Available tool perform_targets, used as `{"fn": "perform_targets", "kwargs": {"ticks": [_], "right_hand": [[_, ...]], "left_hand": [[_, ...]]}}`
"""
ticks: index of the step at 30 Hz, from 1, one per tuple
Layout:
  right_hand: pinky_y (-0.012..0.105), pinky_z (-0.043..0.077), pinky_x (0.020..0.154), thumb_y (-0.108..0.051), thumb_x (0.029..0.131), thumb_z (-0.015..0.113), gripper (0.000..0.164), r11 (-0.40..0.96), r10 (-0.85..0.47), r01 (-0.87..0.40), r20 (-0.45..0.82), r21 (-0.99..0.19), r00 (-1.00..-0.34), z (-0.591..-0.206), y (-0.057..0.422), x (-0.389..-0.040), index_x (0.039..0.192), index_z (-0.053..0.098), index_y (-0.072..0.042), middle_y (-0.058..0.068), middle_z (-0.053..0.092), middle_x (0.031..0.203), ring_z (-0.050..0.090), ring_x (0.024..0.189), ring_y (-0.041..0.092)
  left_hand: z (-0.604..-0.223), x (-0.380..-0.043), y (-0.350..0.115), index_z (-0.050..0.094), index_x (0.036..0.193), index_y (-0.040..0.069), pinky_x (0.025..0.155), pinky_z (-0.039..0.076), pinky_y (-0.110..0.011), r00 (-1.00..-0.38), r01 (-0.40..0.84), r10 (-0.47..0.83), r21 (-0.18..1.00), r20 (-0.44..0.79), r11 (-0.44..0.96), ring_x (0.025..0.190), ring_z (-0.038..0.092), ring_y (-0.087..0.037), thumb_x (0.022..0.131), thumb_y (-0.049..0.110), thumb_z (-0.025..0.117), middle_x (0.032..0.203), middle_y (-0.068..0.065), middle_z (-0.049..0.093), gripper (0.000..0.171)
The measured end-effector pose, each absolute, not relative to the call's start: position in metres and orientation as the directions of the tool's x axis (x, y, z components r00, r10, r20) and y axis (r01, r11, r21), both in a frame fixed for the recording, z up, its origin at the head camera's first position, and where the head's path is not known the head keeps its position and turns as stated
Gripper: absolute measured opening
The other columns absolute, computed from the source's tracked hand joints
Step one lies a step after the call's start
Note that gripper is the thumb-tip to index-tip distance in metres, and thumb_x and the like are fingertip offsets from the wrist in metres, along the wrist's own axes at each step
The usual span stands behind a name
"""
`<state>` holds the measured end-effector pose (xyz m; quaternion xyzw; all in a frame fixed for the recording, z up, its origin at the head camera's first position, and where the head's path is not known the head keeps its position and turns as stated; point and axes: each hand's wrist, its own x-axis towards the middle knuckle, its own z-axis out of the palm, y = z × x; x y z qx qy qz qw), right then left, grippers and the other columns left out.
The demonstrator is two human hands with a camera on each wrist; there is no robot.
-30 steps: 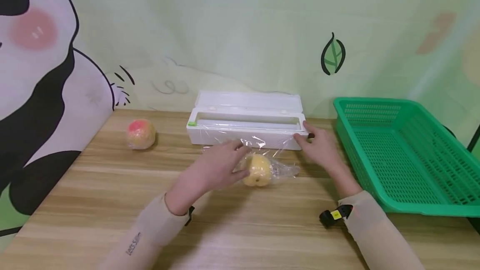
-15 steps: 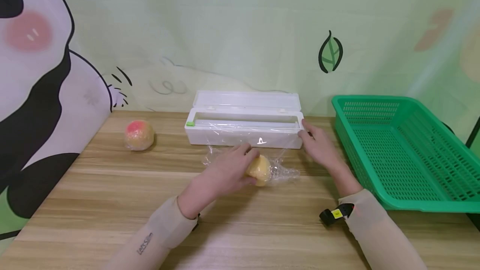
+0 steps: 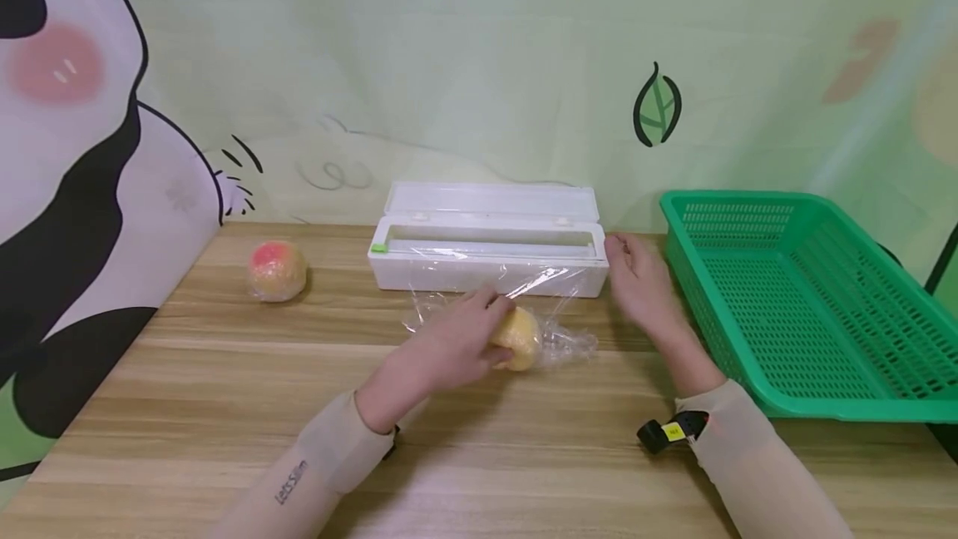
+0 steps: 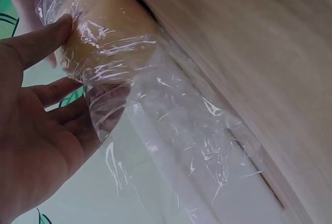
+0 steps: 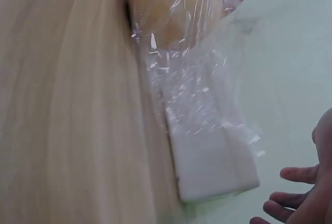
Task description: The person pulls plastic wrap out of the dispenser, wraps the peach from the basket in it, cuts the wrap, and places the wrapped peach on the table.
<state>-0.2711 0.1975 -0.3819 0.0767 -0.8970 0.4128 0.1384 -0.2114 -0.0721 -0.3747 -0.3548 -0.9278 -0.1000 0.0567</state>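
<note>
My left hand (image 3: 460,343) grips a round yellow fruit (image 3: 522,341) in front of the white cling film dispenser (image 3: 490,274). In the left wrist view, the thumb presses the side of the fruit through clear cling film (image 4: 171,125), with the other fingers curled beyond it. Loose film trails from the fruit on both sides, and a sheet stretches up to the open dispenser. At the dispenser's right end is my right hand (image 3: 645,283), with its fingertips close to the corner. The right wrist view shows those fingers relaxed, holding nothing.
A film-wrapped fruit with a pink top (image 3: 277,271) sits at the left on the wooden table (image 3: 187,406). To the right stands a green plastic basket (image 3: 677,298). A printed cloth backdrop (image 3: 479,65) hangs right behind the dispenser, whose lid is raised.
My left hand has moved right and taken hold of the yellow fruit, turning it slightly. My right hand has let go of the dispenser's corner and drawn slightly to the right.
</note>
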Motion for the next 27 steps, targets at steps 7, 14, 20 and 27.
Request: {"fn": "perform_targets", "kwargs": {"ticks": [7, 14, 20, 27], "right_hand": [[0.041, 0.044, 0.093, -0.031, 0.104, 0.050, 0.035, 0.596, -0.032, -0.411, 0.491, -0.690, -0.871, -0.368, 0.182, -0.258, 0.118, 0.064, -0.001, 0.011, 0.053, 0.130, 0.049, 0.122, 0.030], [0.033, 0.047, 0.082, 0.001, 0.089, 0.067, 0.011, 0.496, -0.251, -0.685, 0.668, -0.533, -0.701, -0.360, 0.166, -0.245, 0.100, 0.068, -0.001, 0.004, 0.064, 0.104, 0.059, 0.098, 0.022], [0.030, 0.050, 0.078, 0.011, 0.082, 0.067, 0.022, 0.451, -0.522, -0.802, 0.613, -0.391, -0.593, -0.351, 0.154, -0.228, 0.097, 0.068, -0.005, 0.001, 0.067, 0.096, 0.062, 0.090, 0.018], [0.023, 0.045, 0.079, 0.001, 0.079, 0.064, 0.029, 0.554, -0.719, -0.808, 0.374, -0.199, -0.586, -0.346, 0.142, -0.210, 0.107, 0.067, -0.007, 0.000, 0.062, 0.105, 0.056, 0.094, 0.014]], "left_hand": [[-0.374, -0.214, -0.073, 0.048, 0.136, 0.003, 0.089, 0.046, -0.027, -0.768, 0.638, 0.630, 0.237, 0.120, 0.733, 0.102, 0.059, -0.016, 0.093, 0.033, 0.069, 0.116, -0.004, 0.058, 0.056], [-0.374, -0.217, -0.076, 0.050, 0.124, 0.007, 0.073, 0.046, -0.024, -0.763, 0.642, 0.634, 0.261, 0.125, 0.721, 0.080, 0.057, -0.010, 0.096, 0.037, 0.063, 0.092, 0.004, 0.058, 0.043], [-0.375, -0.218, -0.076, 0.051, 0.130, 0.004, 0.075, 0.047, -0.023, -0.764, 0.633, 0.636, 0.310, 0.105, 0.709, 0.081, 0.059, -0.010, 0.100, 0.035, 0.057, 0.097, 0.002, 0.060, 0.043], [-0.375, -0.218, -0.077, 0.052, 0.131, 0.002, 0.068, 0.047, -0.023, -0.789, 0.584, 0.613, 0.367, 0.044, 0.724, 0.077, 0.057, -0.010, 0.105, 0.034, 0.047, 0.094, -0.001, 0.060, 0.042]]}}
